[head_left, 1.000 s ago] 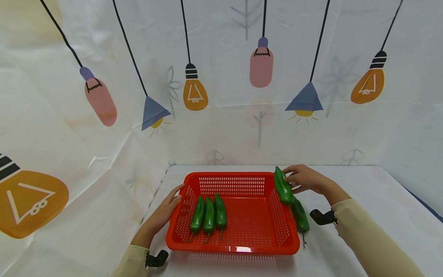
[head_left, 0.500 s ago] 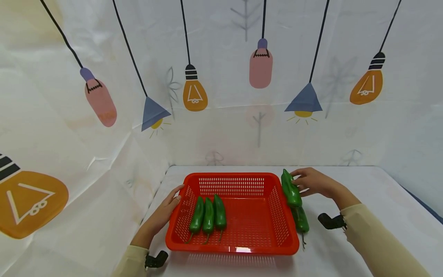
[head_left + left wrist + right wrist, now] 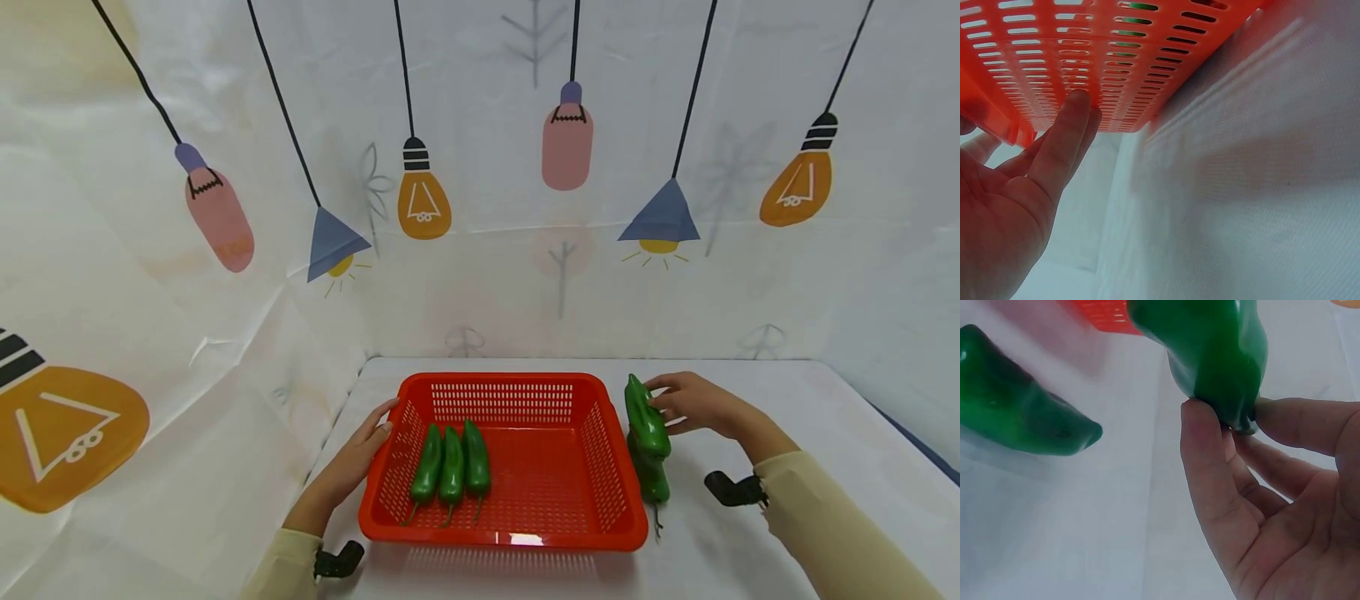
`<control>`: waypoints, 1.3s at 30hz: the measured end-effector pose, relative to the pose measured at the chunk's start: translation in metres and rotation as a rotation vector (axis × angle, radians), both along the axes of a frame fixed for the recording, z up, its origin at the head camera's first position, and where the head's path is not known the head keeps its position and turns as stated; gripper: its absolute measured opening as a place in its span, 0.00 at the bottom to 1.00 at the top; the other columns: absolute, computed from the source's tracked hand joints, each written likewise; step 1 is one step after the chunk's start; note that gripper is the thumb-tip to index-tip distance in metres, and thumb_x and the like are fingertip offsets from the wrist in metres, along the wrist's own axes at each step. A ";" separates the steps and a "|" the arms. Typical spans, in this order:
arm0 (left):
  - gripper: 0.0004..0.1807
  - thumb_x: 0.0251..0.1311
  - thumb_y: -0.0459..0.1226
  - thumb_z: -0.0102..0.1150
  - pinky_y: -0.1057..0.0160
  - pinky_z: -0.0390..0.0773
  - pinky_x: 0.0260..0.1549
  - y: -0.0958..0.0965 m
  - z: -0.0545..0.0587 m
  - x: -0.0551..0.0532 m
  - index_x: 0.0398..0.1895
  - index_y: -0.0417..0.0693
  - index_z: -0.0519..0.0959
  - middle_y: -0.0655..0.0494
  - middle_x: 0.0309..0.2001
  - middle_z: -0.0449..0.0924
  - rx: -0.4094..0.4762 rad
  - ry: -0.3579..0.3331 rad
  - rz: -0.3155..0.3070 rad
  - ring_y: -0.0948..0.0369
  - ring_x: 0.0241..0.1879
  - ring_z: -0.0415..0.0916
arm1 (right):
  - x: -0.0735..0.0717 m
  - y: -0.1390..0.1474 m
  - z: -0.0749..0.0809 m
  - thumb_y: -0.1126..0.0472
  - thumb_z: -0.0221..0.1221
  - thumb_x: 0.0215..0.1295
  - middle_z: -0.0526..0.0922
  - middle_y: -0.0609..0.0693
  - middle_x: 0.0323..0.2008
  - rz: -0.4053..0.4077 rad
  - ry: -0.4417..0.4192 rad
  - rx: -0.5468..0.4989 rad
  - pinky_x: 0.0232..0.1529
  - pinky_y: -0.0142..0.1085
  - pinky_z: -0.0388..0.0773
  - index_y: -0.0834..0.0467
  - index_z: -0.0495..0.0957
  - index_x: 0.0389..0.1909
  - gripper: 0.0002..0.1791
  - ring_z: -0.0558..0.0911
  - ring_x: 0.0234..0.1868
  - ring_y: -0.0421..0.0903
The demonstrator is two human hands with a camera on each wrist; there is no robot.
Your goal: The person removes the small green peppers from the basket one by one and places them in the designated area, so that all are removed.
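Observation:
My right hand (image 3: pixel 697 403) pinches the tip of a green pepper (image 3: pixel 647 421) between thumb and fingers, to the right of the red basket (image 3: pixel 555 543). In the right wrist view this shiny pepper (image 3: pixel 1210 350) hangs past the fingertips. A second green pepper (image 3: pixel 1022 406) lies apart from it on the table; in the head view the held pepper partly covers it. My left hand (image 3: pixel 352 458) holds the basket's left side. Seen from the left wrist, its fingers (image 3: pixel 1063 140) lie against the slotted outer wall (image 3: pixel 1104 56), below the rim. Three green peppers (image 3: pixel 453 475) lie side by side inside, on the left.
A white-covered table (image 3: pixel 780 400) carries the basket and stretches away to the right. Behind it and along the left hangs a white sheet (image 3: pixel 495 275) printed with lamps and bulbs. Each wrist wears a small black camera mount (image 3: pixel 735 489).
My right hand has carried the pepper from over the basket's right rim rightward and slightly down, outside the basket. The left hand and the three peppers stay where they were.

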State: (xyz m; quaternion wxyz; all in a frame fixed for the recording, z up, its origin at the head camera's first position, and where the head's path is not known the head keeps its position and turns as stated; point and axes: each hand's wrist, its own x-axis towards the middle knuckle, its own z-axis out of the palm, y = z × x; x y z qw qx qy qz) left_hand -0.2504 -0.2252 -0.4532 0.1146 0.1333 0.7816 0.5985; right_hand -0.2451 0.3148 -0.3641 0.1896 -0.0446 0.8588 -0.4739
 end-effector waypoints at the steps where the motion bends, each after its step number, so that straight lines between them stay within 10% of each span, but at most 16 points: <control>1: 0.30 0.81 0.48 0.39 0.53 0.79 0.52 0.000 0.000 0.000 0.81 0.57 0.51 0.37 0.71 0.64 0.001 0.000 -0.005 0.50 0.55 0.76 | 0.000 0.001 -0.001 0.64 0.54 0.75 0.83 0.62 0.48 -0.002 -0.003 0.002 0.46 0.52 0.82 0.78 0.60 0.69 0.29 0.85 0.45 0.54; 39: 0.29 0.82 0.48 0.37 0.56 0.77 0.53 -0.001 -0.001 0.000 0.81 0.58 0.50 0.38 0.71 0.63 0.021 0.000 -0.036 0.47 0.58 0.74 | 0.012 0.029 -0.047 0.64 0.53 0.74 0.83 0.59 0.46 -0.106 -0.058 0.075 0.44 0.49 0.84 0.78 0.63 0.66 0.27 0.84 0.42 0.51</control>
